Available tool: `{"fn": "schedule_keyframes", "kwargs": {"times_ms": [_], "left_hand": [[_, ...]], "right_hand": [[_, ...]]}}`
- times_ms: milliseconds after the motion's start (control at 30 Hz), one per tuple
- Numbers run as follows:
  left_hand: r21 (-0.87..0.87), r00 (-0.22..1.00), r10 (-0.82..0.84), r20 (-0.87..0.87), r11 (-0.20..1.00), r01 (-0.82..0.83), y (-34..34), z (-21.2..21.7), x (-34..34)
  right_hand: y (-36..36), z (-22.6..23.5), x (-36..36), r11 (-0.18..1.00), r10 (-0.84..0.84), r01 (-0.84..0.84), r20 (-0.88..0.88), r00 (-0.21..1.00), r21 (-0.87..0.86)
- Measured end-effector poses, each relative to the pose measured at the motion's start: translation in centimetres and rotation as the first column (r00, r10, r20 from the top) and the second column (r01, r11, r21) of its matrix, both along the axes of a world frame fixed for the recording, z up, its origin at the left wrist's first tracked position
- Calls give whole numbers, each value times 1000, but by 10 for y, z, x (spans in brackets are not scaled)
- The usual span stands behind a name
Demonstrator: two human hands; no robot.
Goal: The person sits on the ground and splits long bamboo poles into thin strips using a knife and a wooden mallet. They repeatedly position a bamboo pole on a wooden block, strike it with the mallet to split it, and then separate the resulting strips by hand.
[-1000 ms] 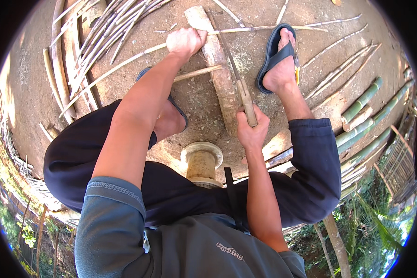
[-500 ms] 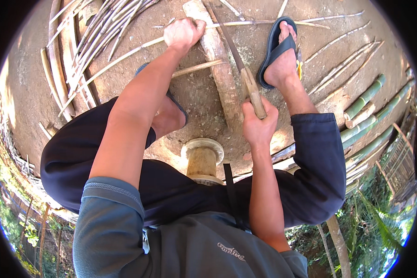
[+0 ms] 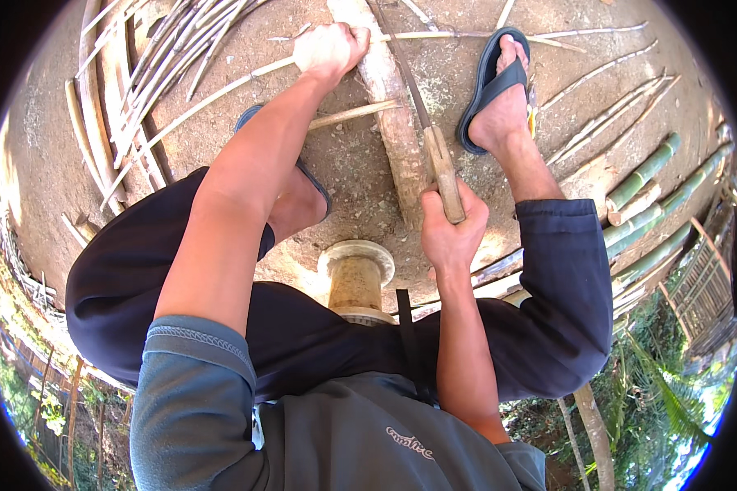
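Note:
My left hand (image 3: 327, 51) is closed around a long thin stick (image 3: 237, 83), pressing it down across a pale log (image 3: 393, 123) on the ground. My right hand (image 3: 457, 233) grips the wooden handle of a saw (image 3: 444, 176). Its long, narrow, dark blade points away from me and crosses the stick just right of the log; the teeth are too small to make out. A shorter stick (image 3: 356, 114) rests with its tip on the log, nearer to me than the long one.
A pile of thin sticks (image 3: 168, 65) lies at the far left beside thicker poles (image 3: 97, 114). Green bamboo pieces (image 3: 643, 173) and thin branches (image 3: 602, 127) lie on the right. A flanged spool-shaped stand (image 3: 356, 274) is between my legs. My sandalled foot (image 3: 499, 106) is right of the blade.
The saw and my right hand have drawn slightly back toward me and a little left. My left hand stays on the stick, with only a slight shift in view.

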State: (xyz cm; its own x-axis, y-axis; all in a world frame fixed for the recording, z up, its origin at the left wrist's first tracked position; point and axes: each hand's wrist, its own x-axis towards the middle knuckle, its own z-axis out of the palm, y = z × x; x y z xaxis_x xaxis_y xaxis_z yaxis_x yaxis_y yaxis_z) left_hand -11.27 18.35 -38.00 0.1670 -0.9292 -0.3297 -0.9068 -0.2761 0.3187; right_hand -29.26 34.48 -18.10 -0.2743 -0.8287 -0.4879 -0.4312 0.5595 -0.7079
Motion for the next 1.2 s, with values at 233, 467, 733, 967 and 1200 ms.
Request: {"fn": "schedule_keyframes", "kwargs": {"times_ms": [233, 467, 733, 967, 1200], "left_hand": [[79, 998, 15, -53, 997, -11, -8, 7, -5], [49, 999, 43, -16, 998, -42, -4, 4, -6], [111, 1000, 28, 3, 993, -28, -2, 6, 1], [253, 1000, 19, 22, 967, -24, -5, 19, -2], [246, 999, 30, 15, 969, -33, -5, 15, -4]], "right_hand": [[8, 0, -2, 1000, 5, -5, -1, 1000, -21], [3, 8, -1, 1000, 1, 0, -15, 1000, 23], [5, 5, 3, 999, -22, 22, -6, 1000, 35], [-2, 11, 8, 998, -8, 10, -28, 1000, 58], [-2, 0, 6, 990, -76, 77, -18, 997, 120]]}}
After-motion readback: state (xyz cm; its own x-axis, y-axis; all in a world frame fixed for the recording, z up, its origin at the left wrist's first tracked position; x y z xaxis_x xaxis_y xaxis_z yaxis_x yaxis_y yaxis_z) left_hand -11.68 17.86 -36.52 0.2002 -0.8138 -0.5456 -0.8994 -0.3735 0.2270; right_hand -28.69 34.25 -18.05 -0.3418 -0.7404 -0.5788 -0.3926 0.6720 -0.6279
